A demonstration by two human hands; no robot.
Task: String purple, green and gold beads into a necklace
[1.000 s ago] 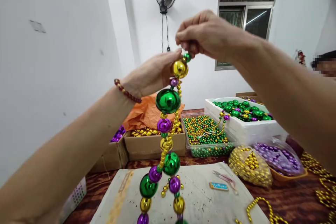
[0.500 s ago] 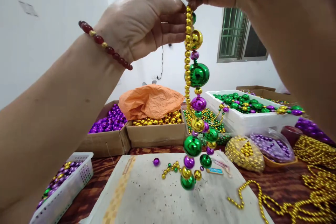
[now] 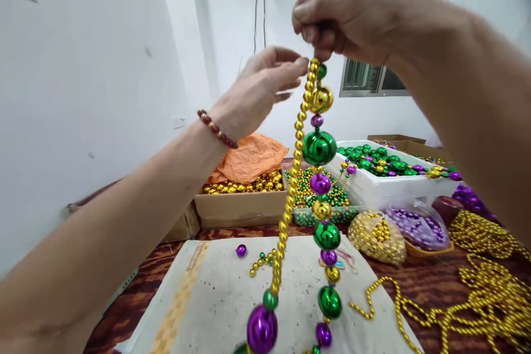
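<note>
The right hand [image 3: 352, 14] pinches the top of the bead necklace [image 3: 319, 147] with fingers closed, above the bench [image 3: 427, 274]. The left hand [image 3: 261, 86], fingers loosely parted, is just beside it. Pinching firmly should keep the strands untangled.

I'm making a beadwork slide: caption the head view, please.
Right hand holding up a strand of gold, green and purple beads, left hand close by.

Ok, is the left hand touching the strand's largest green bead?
Apart. In the head view, wall and gold beads show between the left hand and the largest green bead.
</note>
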